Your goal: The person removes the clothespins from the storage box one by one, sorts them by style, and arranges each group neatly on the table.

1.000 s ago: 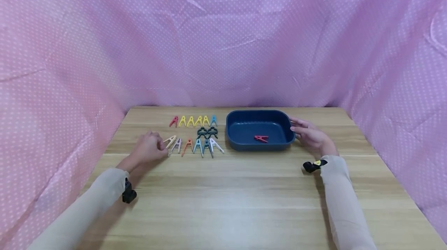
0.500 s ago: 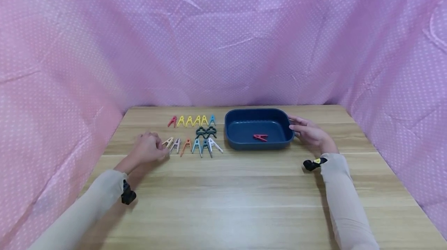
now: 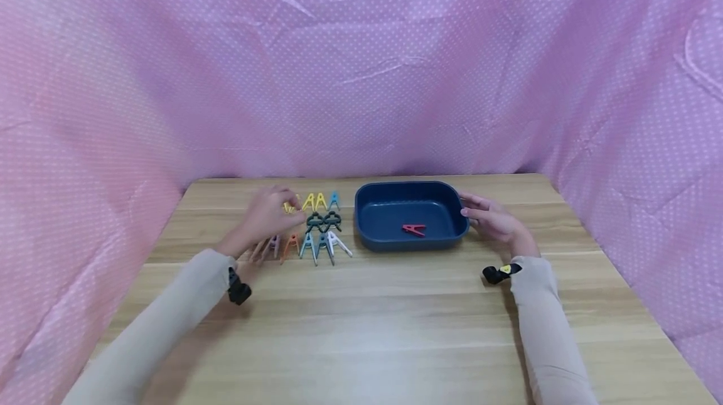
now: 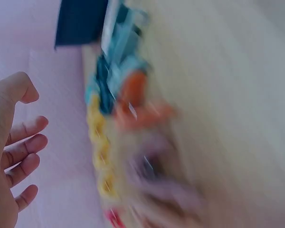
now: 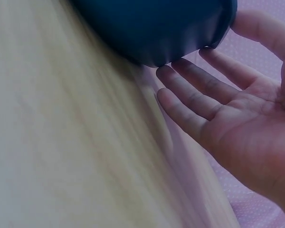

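Observation:
My left hand (image 3: 270, 211) hovers over the left end of the clothes-peg rows, its fingers loosely bent and holding nothing in the left wrist view. It hides part of the back row, where yellow pegs (image 3: 321, 201) and a blue peg (image 3: 334, 199) show; a red peg (image 4: 115, 217) appears in the left wrist view. Nearer lie an orange peg (image 3: 290, 247), a purple peg (image 3: 273, 247) and a white peg (image 3: 339, 243). My right hand (image 3: 492, 219) touches the right end of a dark blue bin (image 3: 415, 245), with fairly straight fingertips against its wall and the thumb at the rim.
A red peg (image 3: 414, 229) lies inside the bin. Two dark clips (image 3: 332, 221) sit between the peg rows. Light blue (image 3: 307, 247) and teal pegs (image 3: 324, 247) lie in the front row. A pink dotted curtain (image 3: 361, 78) surrounds the wooden table (image 3: 384, 329).
My left hand has left the beige peg at the front row's left end and moved up and right over the pegs. My right hand stays at the bin. The head view has shifted slightly.

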`<state>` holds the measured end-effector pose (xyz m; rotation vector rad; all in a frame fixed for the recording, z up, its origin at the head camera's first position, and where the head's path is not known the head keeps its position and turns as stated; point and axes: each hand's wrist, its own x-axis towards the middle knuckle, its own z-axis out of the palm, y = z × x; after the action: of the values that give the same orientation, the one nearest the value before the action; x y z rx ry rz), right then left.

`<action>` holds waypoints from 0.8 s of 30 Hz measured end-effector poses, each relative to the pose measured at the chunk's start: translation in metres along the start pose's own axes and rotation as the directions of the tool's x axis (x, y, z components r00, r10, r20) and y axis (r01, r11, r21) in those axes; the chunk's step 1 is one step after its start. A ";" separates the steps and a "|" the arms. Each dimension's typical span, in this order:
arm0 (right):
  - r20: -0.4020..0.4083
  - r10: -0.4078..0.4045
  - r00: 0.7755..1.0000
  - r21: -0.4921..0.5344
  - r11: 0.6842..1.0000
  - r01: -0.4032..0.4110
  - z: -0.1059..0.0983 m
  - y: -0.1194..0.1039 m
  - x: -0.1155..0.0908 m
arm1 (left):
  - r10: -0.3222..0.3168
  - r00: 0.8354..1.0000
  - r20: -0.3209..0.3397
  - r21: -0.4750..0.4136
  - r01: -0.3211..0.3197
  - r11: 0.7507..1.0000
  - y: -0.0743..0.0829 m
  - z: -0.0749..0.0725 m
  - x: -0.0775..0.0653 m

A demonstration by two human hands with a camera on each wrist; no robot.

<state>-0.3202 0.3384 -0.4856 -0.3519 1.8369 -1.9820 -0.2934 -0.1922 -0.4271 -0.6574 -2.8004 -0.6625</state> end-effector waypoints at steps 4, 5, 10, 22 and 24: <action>-0.010 -0.007 1.000 -0.014 1.000 0.007 0.001 -0.001 0.000 | 0.046 0.998 0.049 -0.073 -0.042 0.996 0.034 0.012 0.030; -0.006 -0.008 1.000 -0.021 1.000 0.008 0.001 -0.001 0.001 | 0.068 0.996 0.057 -0.079 -0.063 0.995 0.042 0.016 0.038; -0.008 -0.016 1.000 -0.039 0.999 0.015 0.001 -0.001 0.001 | 0.211 0.970 0.122 -0.068 -0.204 0.977 0.086 0.044 0.078; -0.032 0.006 0.999 -0.067 0.998 -0.008 0.002 -0.003 0.002 | 0.344 0.876 0.337 -0.102 -0.330 0.939 0.145 0.099 0.127; -0.028 -0.001 1.000 -0.081 0.997 -0.001 0.001 -0.003 0.002 | 0.334 0.864 0.377 -0.099 -0.321 0.942 0.151 0.105 0.130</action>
<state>-0.3217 0.3370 -0.4832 -0.3498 1.9394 -1.9255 -0.3473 0.0260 -0.4260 -1.3744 -2.9080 -0.5591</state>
